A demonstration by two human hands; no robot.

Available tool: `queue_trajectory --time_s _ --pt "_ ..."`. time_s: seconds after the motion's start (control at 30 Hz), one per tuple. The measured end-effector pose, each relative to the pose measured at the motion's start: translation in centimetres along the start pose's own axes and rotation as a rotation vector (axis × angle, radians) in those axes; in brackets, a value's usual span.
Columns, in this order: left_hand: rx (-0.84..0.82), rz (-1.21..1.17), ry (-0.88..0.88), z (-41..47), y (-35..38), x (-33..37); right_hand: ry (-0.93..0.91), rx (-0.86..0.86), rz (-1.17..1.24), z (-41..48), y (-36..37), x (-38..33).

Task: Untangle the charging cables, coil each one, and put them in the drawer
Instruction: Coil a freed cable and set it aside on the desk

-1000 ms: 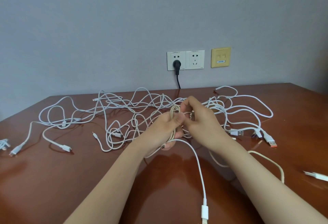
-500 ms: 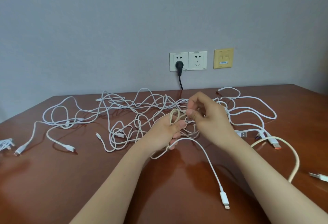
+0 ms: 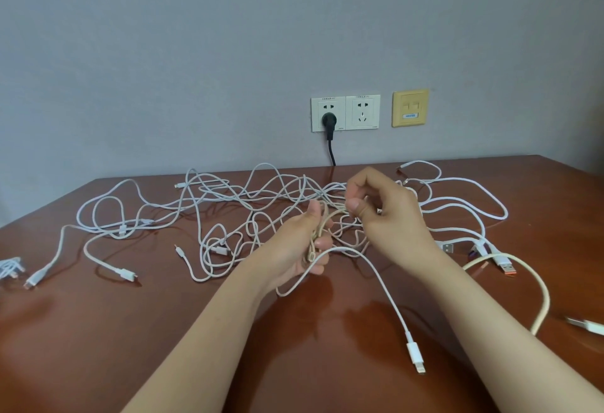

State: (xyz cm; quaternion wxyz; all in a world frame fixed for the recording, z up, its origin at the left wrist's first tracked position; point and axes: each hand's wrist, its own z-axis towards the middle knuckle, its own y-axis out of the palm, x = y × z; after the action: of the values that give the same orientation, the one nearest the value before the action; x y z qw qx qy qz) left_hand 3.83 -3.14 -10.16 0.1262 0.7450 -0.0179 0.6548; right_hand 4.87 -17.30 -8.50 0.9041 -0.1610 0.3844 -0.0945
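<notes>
A wide tangle of white charging cables (image 3: 248,203) sprawls across the far half of the brown wooden table (image 3: 130,331). My left hand (image 3: 302,245) grips a small bundle of cream cable loops (image 3: 315,237) above the tangle's middle. My right hand (image 3: 382,213) pinches a strand of the same cream cable just right of that bundle. A white cable with a plug end (image 3: 415,355) hangs from the left hand down onto the near table. A thick cream cable (image 3: 536,278) arcs at the right.
Wall sockets (image 3: 344,113) with a black plug (image 3: 328,121) and a yellow wall plate (image 3: 410,107) sit behind the table. Loose plug ends lie at the right (image 3: 505,265), far right edge (image 3: 588,326) and left edge (image 3: 9,267).
My right hand has drawn slightly away to the right of the left hand, pulling its strand. The white plug end slid right and farther from me. The cream cable at right rose into an arc.
</notes>
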Motion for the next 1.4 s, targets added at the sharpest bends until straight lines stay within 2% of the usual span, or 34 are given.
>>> queue_trajectory --time_s 0.2,0.33,0.43,0.6,0.67,0.73,0.83,0.97,1.1,1.27,1.4 --pt "-0.083 0.319 0.042 -0.2 1.2 -0.8 0.037 0.036 0.043 0.1 0.4 0.0" --pt "-0.078 0.324 0.114 -0.2 1.9 -1.2 0.097 0.089 0.028 0.2 0.3 0.5" --pt "0.01 0.249 0.19 0.2 2.0 -1.1 0.119 0.089 -0.039 0.3 0.3 1.0" --pt "0.251 0.01 0.237 0.7 0.7 -0.3 0.237 -0.133 -0.047 0.1 0.5 1.9" --pt "0.365 -0.001 0.252 0.9 0.1 -0.2 0.253 -0.148 -0.103 0.0 0.5 2.2" --pt "0.405 -0.014 0.257 0.9 -0.2 -0.1 0.221 -0.155 -0.236 0.1 0.3 2.0" --pt "0.37 -0.06 0.269 0.6 0.4 0.1 0.113 -0.16 -0.463 0.0 0.2 1.1" --pt "0.323 -0.106 0.314 0.8 1.5 -0.3 0.051 -0.17 -0.478 -0.4 0.8 0.5" --pt "0.352 0.049 0.353 1.3 1.3 -1.2 -0.011 -0.243 -0.484 -1.1 1.7 0.5" --pt "0.286 -0.1 0.296 0.6 1.6 -0.8 0.075 -0.272 -0.484 -1.0 1.7 0.8" --pt "0.137 -0.298 0.287 0.0 1.3 -0.2 0.157 -0.311 -0.485 -0.8 1.7 1.0"
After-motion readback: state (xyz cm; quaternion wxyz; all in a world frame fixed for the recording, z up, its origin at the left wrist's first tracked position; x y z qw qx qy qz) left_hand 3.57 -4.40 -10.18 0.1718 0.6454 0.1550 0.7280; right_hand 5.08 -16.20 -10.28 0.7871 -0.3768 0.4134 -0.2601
